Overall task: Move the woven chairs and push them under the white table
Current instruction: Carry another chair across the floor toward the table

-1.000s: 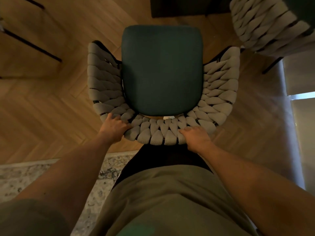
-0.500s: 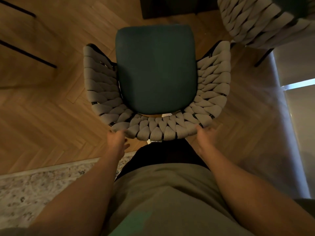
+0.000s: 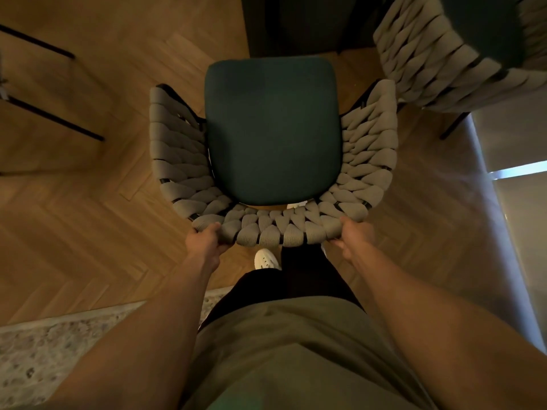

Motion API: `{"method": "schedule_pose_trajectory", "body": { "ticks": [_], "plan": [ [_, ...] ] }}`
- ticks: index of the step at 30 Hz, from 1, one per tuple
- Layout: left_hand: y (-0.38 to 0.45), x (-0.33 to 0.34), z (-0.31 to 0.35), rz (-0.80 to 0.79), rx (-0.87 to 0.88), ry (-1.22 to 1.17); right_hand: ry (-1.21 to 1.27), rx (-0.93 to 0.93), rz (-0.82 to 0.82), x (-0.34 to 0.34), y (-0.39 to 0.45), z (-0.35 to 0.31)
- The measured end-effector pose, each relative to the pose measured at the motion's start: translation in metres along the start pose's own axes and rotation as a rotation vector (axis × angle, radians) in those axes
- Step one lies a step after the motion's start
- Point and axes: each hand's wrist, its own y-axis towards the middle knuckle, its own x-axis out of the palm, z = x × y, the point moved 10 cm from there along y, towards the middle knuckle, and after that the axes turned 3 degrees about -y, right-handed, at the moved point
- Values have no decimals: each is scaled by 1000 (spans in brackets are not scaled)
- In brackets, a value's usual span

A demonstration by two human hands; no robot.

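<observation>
A woven chair (image 3: 367,161) with a grey braided back and a dark green seat cushion stands on the wooden floor right below me. My left hand (image 3: 207,239) grips the lower left of its curved backrest, thumb on the outside. My right hand (image 3: 353,235) grips the backrest's lower right in the same way. A second woven chair (image 3: 438,60) of the same make stands at the upper right. The white table is not plainly in view; a dark shape (image 3: 296,22) lies just beyond the seat's front edge.
Herringbone wooden floor (image 3: 88,202) spreads to the left. A speckled rug (image 3: 44,344) lies at the lower left. Thin black legs (image 3: 53,116) cross the upper left. A pale curved edge (image 3: 485,187) runs down the right side. My white shoe (image 3: 266,260) shows under the backrest.
A second ago both hands rested on the backrest's top rim. They came off for a moment and now grip it lower on each side. The chair has shifted slightly.
</observation>
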Motion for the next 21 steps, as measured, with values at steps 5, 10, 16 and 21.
{"method": "schedule_pose_trajectory", "body": {
  "ticks": [5,10,16,21],
  "plan": [
    [12,48,30,-5,-11,6,-49,-40,-10,15,24,-66],
    [21,100,62,-6,-18,-13,-34,-50,-46,32,45,-132],
    [30,161,101,5,-18,-5,-45,-6,-78,44,65,-201],
    [38,201,128,0,-1,-14,-53,26,-118,54,82,-237]
  ]
}}
